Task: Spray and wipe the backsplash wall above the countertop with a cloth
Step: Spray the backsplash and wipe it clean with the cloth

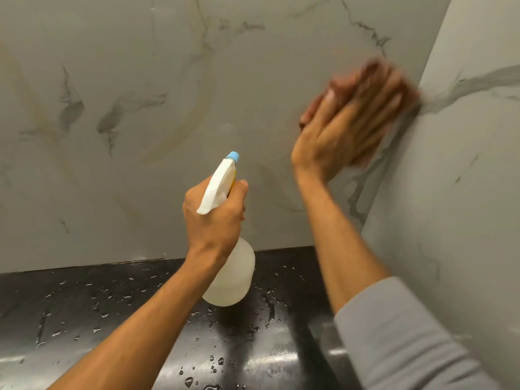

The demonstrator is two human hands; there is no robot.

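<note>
The backsplash wall (174, 108) is grey marble-look tile with dark veins and faint curved streaks. My left hand (213, 218) grips a translucent white spray bottle (229, 277) by its neck, the blue nozzle pointing up at the wall. My right hand (349, 122) is pressed flat against the backsplash near the corner, fingers spread and blurred by motion. A reddish-brown cloth (309, 112) shows only as a sliver around the fingers; most of it is hidden under the hand.
A black glossy countertop (84, 311) runs below the wall, dotted with water drops. A marble side wall (461, 170) meets the backsplash at the right, right beside my right hand. My right forearm wears a grey sleeve (408, 339).
</note>
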